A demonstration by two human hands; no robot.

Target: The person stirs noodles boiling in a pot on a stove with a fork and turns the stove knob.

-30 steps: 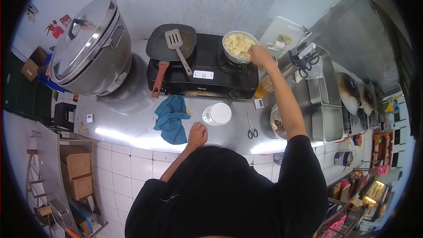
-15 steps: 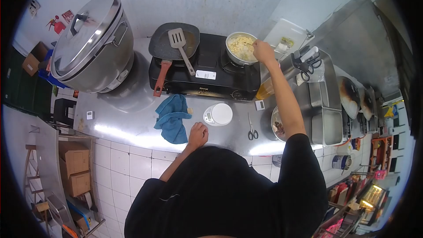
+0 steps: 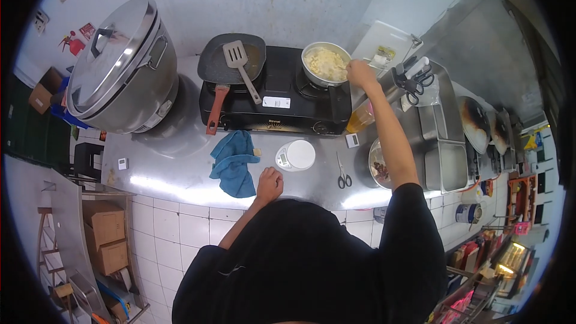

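My right hand (image 3: 361, 74) is closed at the right rim of a small pot (image 3: 312, 76) on the stove's right burner. Whatever its fingers grip is too small to make out. Pale yellow, chunky food (image 3: 325, 63) fills the pot. My left hand (image 3: 270, 183) rests loosely curled at the counter's front edge, with nothing visible in it. Beside it lie a crumpled blue cloth (image 3: 234, 165) and a white kitchen scale (image 3: 299, 155). On the left burner sits a dark square pan (image 3: 216, 63), a slotted spatula (image 3: 236, 55) lying across it.
A large lidded steel cooker (image 3: 135, 93) stands at the left. Scissors (image 3: 343, 174), a small timer (image 3: 352, 140) and a bowl with dark pieces (image 3: 379, 171) lie right of the scale. Farther right are steel containers (image 3: 447, 165) and a knife holder (image 3: 389, 88). The black gas stove (image 3: 282, 84) backs onto the wall.
The view has shifted slightly. My right hand stays closed at the pot's right side, and the food's surface looks a little rearranged. My left hand keeps its place.
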